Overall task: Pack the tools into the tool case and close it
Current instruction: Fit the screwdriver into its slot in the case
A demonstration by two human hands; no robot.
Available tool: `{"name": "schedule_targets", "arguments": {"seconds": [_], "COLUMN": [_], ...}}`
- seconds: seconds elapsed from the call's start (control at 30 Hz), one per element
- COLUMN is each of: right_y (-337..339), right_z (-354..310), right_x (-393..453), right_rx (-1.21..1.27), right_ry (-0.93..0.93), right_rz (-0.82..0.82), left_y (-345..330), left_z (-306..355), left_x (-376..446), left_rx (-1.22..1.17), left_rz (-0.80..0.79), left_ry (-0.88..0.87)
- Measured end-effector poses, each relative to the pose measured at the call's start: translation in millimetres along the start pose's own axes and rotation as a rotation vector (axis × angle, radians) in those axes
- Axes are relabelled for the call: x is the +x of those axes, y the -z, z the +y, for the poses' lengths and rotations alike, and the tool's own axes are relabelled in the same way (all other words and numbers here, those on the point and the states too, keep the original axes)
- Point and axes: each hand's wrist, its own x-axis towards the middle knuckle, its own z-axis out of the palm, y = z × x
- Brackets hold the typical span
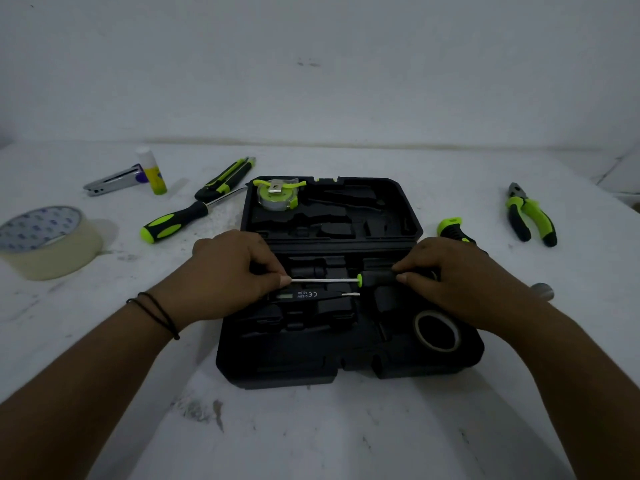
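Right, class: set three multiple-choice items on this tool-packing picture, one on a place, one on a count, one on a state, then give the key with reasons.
1. Where does the pliers lie?
A. in the case
B. on the table, right of the case
C. in a hand

2. How many green-handled screwdrivers are in view?
A. one
B. two
C. four

3. The tool case is:
A. open
B. shut
C. upside down

Key:
1 B, it lies outside the case.
2 B, one screwdriver on the table, one held screwdriver between the left hand and right hand.
3 A, its moulded slots show.
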Motion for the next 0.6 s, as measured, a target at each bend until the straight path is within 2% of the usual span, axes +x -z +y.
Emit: {"name": "schedule_targets", "arguments": {"seconds": [0.2, 0.43, 0.53, 0.6], "right_y": [-5.8, -7.7, -5.9, -5.9], "right_z": [-2.8, -3.9, -7.7, -10.9], "right_x": [-1.4, -3.5, -4.8, -6.6], "right_rx": [-0.037, -0.061, -0.062, -0.082], "right_ry": [0.009, -0.002, -0.015, -0.029], "right_rz": [0.018, 0.027, 0.032, 0.030], "left_y": [0.8, -0.5, 2.0, 2.3], "left_z": [-3.1, -0.6, -5.5, -9.1], "left_x": [1.9, 4.3, 5.3, 7.5], "left_rx": [-0.038, 0.044, 0.052, 0.058], "left_rz": [-0.001, 0.041, 0.125, 0.086], "left_ry": [0.017, 0.085, 0.210, 0.323]}}
